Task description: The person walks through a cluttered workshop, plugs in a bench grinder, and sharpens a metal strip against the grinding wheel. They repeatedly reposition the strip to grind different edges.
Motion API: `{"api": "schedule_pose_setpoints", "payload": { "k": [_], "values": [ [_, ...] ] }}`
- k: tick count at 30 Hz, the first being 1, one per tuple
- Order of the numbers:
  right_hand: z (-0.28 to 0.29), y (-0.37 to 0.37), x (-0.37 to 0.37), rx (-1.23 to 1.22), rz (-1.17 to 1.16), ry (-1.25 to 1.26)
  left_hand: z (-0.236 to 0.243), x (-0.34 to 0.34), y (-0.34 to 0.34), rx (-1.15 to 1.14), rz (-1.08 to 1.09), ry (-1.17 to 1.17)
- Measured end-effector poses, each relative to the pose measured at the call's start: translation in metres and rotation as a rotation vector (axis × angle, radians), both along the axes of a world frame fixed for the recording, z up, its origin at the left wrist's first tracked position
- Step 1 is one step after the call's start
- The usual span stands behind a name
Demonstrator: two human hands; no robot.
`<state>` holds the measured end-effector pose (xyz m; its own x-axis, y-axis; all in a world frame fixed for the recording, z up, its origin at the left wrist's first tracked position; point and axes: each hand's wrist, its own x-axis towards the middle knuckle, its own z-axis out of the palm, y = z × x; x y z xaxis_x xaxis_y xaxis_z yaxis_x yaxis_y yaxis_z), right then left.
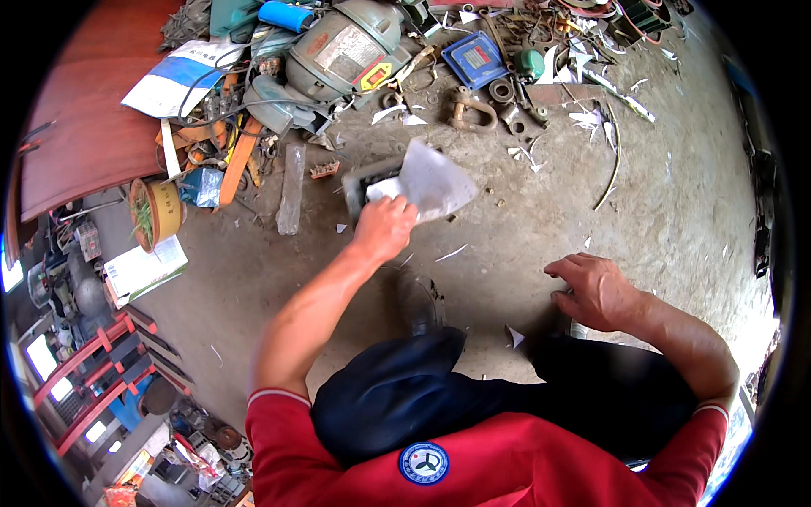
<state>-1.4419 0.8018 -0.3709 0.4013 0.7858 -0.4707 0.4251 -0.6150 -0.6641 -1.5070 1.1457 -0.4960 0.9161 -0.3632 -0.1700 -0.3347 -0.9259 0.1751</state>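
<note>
My left hand (385, 225) is closed on a pale, slightly crumpled sheet (438, 180), which lies over or against a flat grey and dark piece (359, 184) above the floor; what that piece is, I cannot make out. My right hand (596, 291) hangs over my right knee with its fingers apart and slightly bent, holding nothing. My left boot (418, 304) stands on the concrete below the sheet. A long clear plastic strip (291, 188) and a small brownish piece (324, 170) lie to the left of the sheet.
A pile of grey casings (338, 51), cables and tools fills the back, with a blue plate (475, 59), a shackle (473, 114) and scraps. On the left are a brown board (93, 127), a spool (156, 214), papers (144, 270) and red racks (89, 351). Concrete floor (676, 211) extends rightward.
</note>
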Motion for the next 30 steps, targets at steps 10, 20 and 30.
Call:
{"api": "schedule_pose_setpoints", "payload": {
  "k": [10,20,30],
  "values": [
    [-0.016,0.009,0.002,0.021,0.012,-0.037,0.018,-0.088,0.105,0.215,0.442,-0.056],
    [-0.062,0.052,0.049,-0.078,0.306,-0.362,-0.009,-0.086,0.178,0.44,0.918,0.001],
    [-0.179,0.175,0.109,-0.068,0.239,-0.661,-0.001,-0.021,0.099,0.182,0.635,-0.293]
  ]
}}
